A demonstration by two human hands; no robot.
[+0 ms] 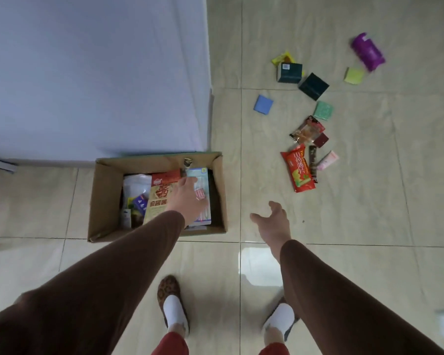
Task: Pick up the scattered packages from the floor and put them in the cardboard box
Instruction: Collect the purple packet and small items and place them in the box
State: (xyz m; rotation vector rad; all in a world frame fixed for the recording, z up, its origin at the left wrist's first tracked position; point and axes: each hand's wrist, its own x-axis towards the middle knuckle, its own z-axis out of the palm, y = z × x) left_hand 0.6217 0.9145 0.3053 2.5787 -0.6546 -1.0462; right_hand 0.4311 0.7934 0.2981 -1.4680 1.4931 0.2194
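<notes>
- A bed [92, 73] covered by a pale blue sheet is seen filling the upper left, standing on the tiled floor [369, 226].
- The cardboard box [105, 201] is set on the floor just beside the foot of the bed, its top open; several packages are already packed inside, among them a yellow and red packet [162, 193] and a white pouch [136, 185].
- The left hand [187, 201] is held over the open box, above a pale blue pack [203, 180]; its fingers are blurred, and it cannot be told whether anything is gripped.
- The right hand [274, 224] is stretched out above bare floor to the right of the box, its fingers spread wide and nothing held.
- The scattered packages are left on the floor well apart from the box, to the upper right: a purple pack [368, 51] lies farthest, two dark boxes [313, 86] lie near each other, and a red snack bag [299, 170] lies nearest the right hand.
- A blue square packet [263, 104], a green packet [323, 110], a yellow-green packet [354, 76] and a pink tube [327, 160] are spread among them.
</notes>
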